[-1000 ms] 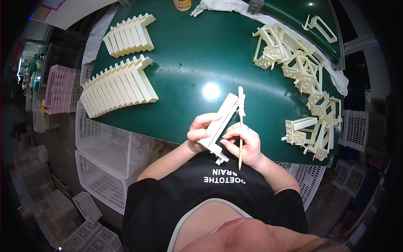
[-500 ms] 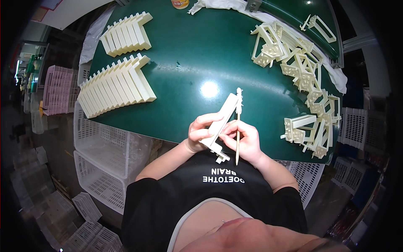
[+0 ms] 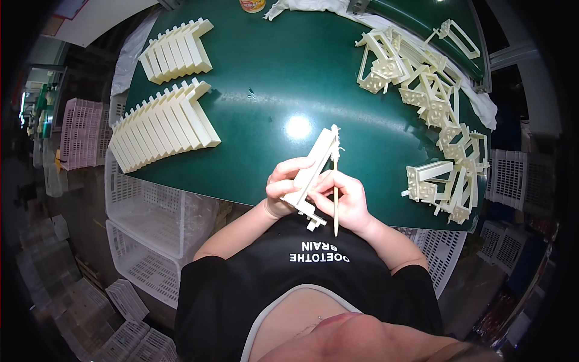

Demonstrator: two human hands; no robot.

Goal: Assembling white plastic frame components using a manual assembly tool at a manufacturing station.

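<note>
My left hand (image 3: 283, 188) is closed round a long cream plastic piece (image 3: 315, 163), held tilted above the near edge of the green table. A stepped foot on the piece points toward my shirt. In the fingers of my right hand (image 3: 345, 198) is a thin wooden stick (image 3: 336, 214), nearly upright in the picture. Ragged white material (image 3: 335, 146) clings round its far end, right beside the piece's upper end. The right fingertips are close against the side of the piece; whether they also grip it is hidden.
Two rows of matching cream pieces (image 3: 166, 130) stand on the left of the green table (image 3: 265, 66). Open cream frames (image 3: 446, 127) lie heaped along the right. A cup (image 3: 252, 5) and white cloth (image 3: 313, 5) are at the far edge. White crates (image 3: 148, 220) stand below left.
Both hands, with the cream piece and the stick, sit slightly farther left in the picture. The whole view has shifted a little too. The grip of each hand looks the same.
</note>
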